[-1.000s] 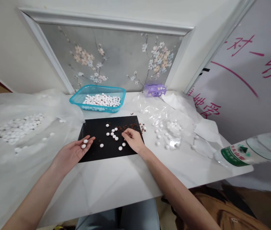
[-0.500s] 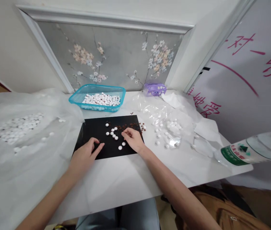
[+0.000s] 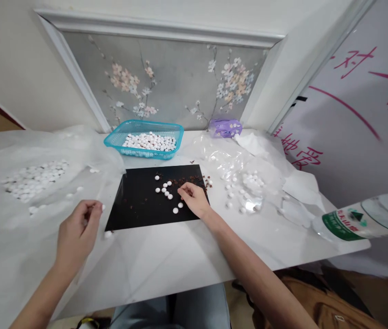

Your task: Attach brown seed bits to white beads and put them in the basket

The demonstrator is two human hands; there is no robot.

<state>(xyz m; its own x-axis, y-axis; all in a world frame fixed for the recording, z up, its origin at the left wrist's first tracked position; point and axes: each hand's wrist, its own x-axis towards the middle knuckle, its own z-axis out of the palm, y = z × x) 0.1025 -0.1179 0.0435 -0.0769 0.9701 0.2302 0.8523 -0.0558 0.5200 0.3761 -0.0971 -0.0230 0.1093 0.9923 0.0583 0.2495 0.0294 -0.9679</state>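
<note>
My left hand [image 3: 77, 228] is closed in a pinch left of the black board [image 3: 135, 201], with a small white round piece [image 3: 103, 207] showing at its fingertips. Over the board's right half, my right hand [image 3: 194, 197] has its thumb and fingers pressed together; whatever they hold is too small to make out. Several white round pieces [image 3: 169, 196] lie on the board just left of that hand. Behind it are scattered small dark brown bits [image 3: 190, 179], some past the board's right edge. Another white piece [image 3: 108, 234] rests by the board's front left corner.
A blue basket [image 3: 143, 154] of white pieces stands behind the board. Plastic sheeting [image 3: 87, 146] with more pieces covers the left side. To the right are a clear bag [image 3: 221, 160], a purple packet [image 3: 226, 128] and a large water bottle [image 3: 358, 219] lying on its side.
My left hand has moved left off the board and closed its fingers; a white piece now shows at their tips. My right hand stays in nearly the same place.
</note>
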